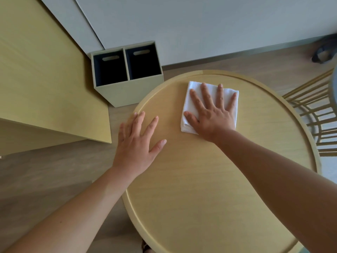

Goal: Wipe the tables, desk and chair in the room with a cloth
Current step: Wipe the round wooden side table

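Note:
A folded white cloth [189, 99] lies on the far part of a round light-wood table [209, 189] with a raised rim. My right hand [211, 114] presses flat on the cloth, fingers spread and straight. At the table's left edge, my left hand [135, 143] rests flat with its fingers spread, the fingertips reaching the rim. Both forearms stretch in from the bottom of the view.
A two-compartment box bin [127, 88] stands on the wooden floor just beyond the table's left side. A light-wood desk [36, 79] fills the left. A chair with gold metal bars [317, 115] stands at the right. A white wall runs along the back.

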### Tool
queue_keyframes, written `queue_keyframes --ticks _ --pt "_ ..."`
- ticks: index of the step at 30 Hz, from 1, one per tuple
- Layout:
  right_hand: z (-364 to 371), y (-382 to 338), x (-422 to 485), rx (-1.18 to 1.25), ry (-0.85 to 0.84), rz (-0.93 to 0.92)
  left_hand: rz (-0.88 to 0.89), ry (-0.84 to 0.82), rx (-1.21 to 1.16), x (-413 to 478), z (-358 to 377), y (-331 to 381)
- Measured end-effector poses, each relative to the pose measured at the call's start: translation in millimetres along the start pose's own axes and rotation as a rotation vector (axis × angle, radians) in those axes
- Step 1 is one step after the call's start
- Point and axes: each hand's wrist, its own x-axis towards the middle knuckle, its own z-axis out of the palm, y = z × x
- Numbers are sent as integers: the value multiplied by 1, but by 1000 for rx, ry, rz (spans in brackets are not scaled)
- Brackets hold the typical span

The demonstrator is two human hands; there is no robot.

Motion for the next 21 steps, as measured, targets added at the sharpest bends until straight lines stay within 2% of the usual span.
queue_keyframes --ticks 9,21 --pt "6 -67 -11 -29 -34 -129 1 34 -46 -20 -5 -34" --pt "24 -142 -95 -39 -98 -257 44 64 -187 -65 -3 -58"
